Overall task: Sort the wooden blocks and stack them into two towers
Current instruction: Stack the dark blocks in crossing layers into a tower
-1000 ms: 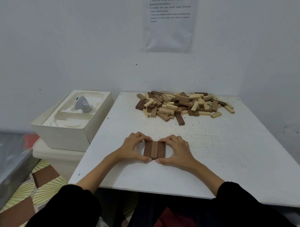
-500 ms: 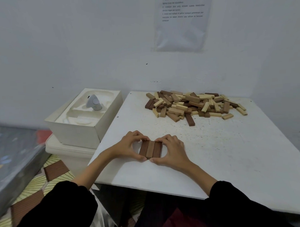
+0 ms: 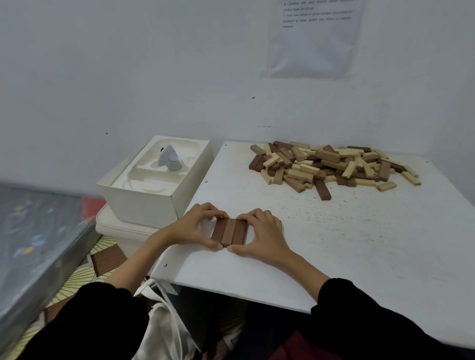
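Three brown wooden blocks (image 3: 229,231) lie flat side by side near the front left of the white table (image 3: 341,243). My left hand (image 3: 193,227) curls round their left side, thumb at the near end and fingers at the far end. My right hand (image 3: 262,232) does the same on the right side. Together they pinch the row between them. A loose pile of light and dark wooden blocks (image 3: 330,164) lies at the table's far side.
A white box with a moulded insert and a small grey device (image 3: 155,180) stands on a white bin just left of the table. A white cloth bag (image 3: 161,333) hangs below the table's front left corner. The wall runs close behind the pile.
The camera has turned left, so the table sits further right in view. Both hands stay round the three-block row, which has not visibly moved on the table.
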`<state>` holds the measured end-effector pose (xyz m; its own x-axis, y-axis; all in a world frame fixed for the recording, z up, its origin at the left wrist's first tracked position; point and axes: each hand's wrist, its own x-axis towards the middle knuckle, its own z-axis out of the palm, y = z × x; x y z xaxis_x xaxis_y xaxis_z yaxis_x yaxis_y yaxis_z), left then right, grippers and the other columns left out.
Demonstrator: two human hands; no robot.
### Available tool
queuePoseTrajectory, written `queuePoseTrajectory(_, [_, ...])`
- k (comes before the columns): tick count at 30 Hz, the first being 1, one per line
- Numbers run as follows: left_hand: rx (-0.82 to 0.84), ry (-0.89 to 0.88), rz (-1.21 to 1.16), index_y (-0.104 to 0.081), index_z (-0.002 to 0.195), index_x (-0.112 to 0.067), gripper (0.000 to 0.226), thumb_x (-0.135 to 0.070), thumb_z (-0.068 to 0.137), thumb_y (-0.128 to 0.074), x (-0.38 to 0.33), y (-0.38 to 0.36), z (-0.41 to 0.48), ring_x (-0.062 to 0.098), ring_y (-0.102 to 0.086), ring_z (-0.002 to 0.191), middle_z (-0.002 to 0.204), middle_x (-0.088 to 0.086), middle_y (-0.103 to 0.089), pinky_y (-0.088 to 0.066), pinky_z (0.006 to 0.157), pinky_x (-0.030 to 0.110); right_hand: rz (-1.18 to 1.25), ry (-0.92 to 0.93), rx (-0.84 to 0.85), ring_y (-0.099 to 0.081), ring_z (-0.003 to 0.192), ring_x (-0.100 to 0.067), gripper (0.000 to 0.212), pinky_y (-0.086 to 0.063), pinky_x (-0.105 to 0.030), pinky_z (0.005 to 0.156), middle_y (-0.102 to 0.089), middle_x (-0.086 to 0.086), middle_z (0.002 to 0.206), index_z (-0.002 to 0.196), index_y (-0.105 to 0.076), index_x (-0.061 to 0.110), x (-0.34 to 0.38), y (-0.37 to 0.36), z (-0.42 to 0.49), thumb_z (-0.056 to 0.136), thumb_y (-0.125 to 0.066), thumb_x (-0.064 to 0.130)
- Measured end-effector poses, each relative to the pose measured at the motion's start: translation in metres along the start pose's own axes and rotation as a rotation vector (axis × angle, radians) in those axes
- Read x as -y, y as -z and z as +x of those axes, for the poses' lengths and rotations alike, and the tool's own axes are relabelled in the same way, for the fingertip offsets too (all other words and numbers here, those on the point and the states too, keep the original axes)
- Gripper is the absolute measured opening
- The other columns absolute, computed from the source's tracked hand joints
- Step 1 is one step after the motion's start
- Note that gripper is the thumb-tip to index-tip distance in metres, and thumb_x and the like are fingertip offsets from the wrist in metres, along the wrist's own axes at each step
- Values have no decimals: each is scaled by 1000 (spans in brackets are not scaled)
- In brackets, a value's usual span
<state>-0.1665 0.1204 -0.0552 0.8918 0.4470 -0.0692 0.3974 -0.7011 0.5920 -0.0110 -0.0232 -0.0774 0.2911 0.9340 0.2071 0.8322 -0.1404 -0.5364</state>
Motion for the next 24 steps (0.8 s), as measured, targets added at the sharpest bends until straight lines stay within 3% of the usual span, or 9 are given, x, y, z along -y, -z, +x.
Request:
queuePoseTrajectory(5, [8, 4, -7, -47, 110, -52, 68, -64, 47, -70, 1, 2, 0, 7, -43, 104, 110, -12, -48, -30, 82, 12, -8, -4, -3, -37, 112, -11, 95, -20, -26, 92, -47, 9, 116, 125, -52, 32, 0, -1, 1, 44, -40, 81])
queuePoseTrajectory(24, [10, 1, -41, -50, 112, -51, 69, -61, 47, -71, 1, 3, -1, 5, -44, 106, 110, -14, -48, -31, 83, 10, -5, -15, -17, -38, 113, -13, 97, -22, -28, 94, -48, 8, 116, 125, -52, 29, 3, -1, -1, 43, -38, 80])
